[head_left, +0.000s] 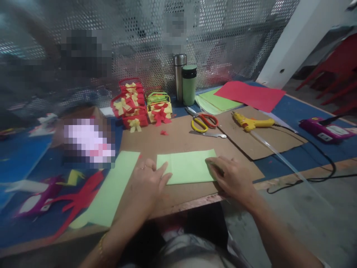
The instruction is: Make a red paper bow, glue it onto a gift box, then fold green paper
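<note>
A folded sheet of light green paper (189, 167) lies flat on the brown cardboard in front of me. My left hand (152, 176) rests at its left end, thumb and forefinger spread over the paper and the other fingers bent. At the opposite end, my right hand (230, 175) has its fingers curled and closed on the paper's edge. Another long green paper piece (117, 190) lies to the left, partly near my left wrist. Beyond the folded paper are scissors (203, 121) with red and yellow handles and a metal blade (210, 134).
A yellow glue gun (252, 122) sits on a cardboard piece (267, 143), its clear glue stick pointing toward me. Red paper baskets (134, 121), yellow ones (158, 109), a green tumbler (189, 85) and a steel flask (178, 78) stand behind. Red sheets (249, 95) lie back right.
</note>
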Demonstrator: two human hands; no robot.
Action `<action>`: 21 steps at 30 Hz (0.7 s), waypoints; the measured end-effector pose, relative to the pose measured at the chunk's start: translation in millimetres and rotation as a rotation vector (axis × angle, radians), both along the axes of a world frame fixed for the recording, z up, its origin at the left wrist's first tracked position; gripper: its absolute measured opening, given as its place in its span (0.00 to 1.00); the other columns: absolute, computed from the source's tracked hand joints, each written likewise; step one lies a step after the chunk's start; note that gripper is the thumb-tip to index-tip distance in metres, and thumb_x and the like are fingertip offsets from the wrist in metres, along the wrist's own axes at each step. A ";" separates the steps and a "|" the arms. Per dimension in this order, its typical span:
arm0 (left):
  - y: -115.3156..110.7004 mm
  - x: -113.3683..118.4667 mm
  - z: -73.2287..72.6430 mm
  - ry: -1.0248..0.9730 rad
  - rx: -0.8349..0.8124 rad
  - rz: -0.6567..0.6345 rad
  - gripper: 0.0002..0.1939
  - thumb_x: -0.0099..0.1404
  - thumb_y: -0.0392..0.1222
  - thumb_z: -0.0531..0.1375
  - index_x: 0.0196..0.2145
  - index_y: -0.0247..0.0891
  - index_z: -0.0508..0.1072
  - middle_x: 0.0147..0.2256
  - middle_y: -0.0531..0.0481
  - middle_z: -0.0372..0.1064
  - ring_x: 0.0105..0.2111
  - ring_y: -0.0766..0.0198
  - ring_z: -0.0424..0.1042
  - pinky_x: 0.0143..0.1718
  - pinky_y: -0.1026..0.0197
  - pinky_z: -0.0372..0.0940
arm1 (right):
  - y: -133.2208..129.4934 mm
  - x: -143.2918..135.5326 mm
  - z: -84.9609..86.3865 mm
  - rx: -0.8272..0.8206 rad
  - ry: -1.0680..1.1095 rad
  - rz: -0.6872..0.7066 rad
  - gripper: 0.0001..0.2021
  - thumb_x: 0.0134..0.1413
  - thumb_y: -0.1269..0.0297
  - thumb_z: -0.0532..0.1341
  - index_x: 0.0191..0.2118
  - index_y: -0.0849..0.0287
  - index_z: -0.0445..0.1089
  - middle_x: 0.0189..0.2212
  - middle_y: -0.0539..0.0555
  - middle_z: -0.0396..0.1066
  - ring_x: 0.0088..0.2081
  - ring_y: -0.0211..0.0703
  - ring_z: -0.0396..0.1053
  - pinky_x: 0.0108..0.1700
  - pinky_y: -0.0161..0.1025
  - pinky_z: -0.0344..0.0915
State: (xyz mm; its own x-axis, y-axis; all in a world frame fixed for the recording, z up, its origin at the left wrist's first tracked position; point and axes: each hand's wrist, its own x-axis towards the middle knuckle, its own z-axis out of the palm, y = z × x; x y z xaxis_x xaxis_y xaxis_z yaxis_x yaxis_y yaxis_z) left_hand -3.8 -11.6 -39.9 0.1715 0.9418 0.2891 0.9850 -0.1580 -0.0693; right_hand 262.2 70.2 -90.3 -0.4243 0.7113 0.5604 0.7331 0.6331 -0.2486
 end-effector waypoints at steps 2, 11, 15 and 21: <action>1.1 5.3 4.0 0.077 0.025 -0.010 0.17 0.73 0.48 0.59 0.52 0.39 0.79 0.46 0.37 0.72 0.47 0.46 0.70 0.49 0.45 0.64 | 0.9 -0.3 0.2 -0.014 0.001 -0.006 0.11 0.67 0.68 0.56 0.40 0.55 0.77 0.32 0.53 0.79 0.30 0.42 0.70 0.35 0.40 0.53; 7.9 11.8 15.6 0.259 -0.054 -0.106 0.14 0.74 0.44 0.57 0.47 0.30 0.76 0.45 0.36 0.76 0.43 0.46 0.74 0.46 0.45 0.61 | -1.8 -5.0 13.4 -0.110 -0.137 -0.113 0.08 0.62 0.70 0.58 0.38 0.55 0.75 0.31 0.53 0.75 0.32 0.43 0.67 0.36 0.40 0.52; 7.1 13.0 18.7 0.287 -0.070 -0.093 0.14 0.74 0.45 0.56 0.44 0.31 0.75 0.42 0.37 0.76 0.40 0.47 0.73 0.45 0.46 0.60 | -4.3 -5.9 14.6 -0.048 -0.157 -0.189 0.09 0.64 0.68 0.57 0.42 0.56 0.76 0.34 0.56 0.72 0.34 0.46 0.64 0.37 0.41 0.53; 6.4 18.1 24.1 0.282 -0.087 -0.085 0.14 0.74 0.42 0.55 0.50 0.33 0.74 0.42 0.38 0.75 0.41 0.45 0.72 0.45 0.46 0.58 | 2.4 -5.5 14.2 0.027 -0.178 -0.005 0.18 0.63 0.75 0.56 0.54 0.53 0.74 0.53 0.59 0.70 0.49 0.50 0.62 0.49 0.45 0.55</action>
